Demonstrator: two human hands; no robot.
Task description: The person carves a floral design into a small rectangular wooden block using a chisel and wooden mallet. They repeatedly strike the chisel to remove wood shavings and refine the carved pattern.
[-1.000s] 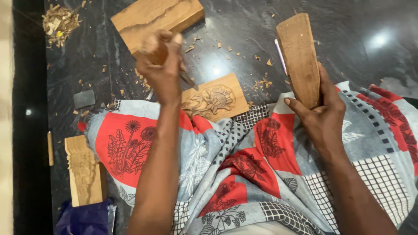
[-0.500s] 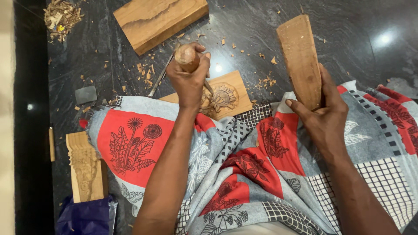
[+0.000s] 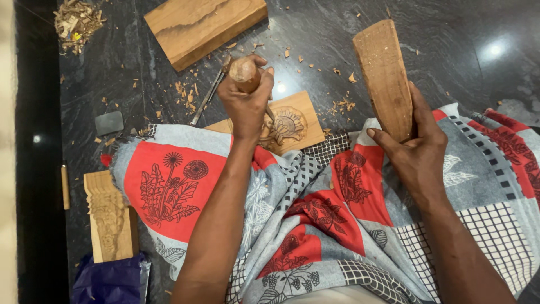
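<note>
My left hand [image 3: 247, 104] grips a chisel by its round wooden handle [image 3: 244, 73], held upright over a small square wooden panel [image 3: 301, 112] carved with a flower relief. The blade tip is hidden behind the hand. My right hand [image 3: 419, 149] holds a long flat wooden mallet [image 3: 385, 73] upright, raised to the right of the panel. The panel lies on the dark stone floor at the edge of the red, grey and white patterned cloth [image 3: 169, 186] over my lap.
A thick wooden block [image 3: 205, 25] lies on the floor beyond the panel, with a metal tool [image 3: 205, 98] and wood chips beside it. A carved wooden piece [image 3: 109, 219] and a blue bag [image 3: 107, 281] sit at left. A shavings pile [image 3: 76, 19] is top left.
My left hand has carried the chisel from near the far block down and right onto the carved panel. The right hand with the mallet has stayed almost still.
</note>
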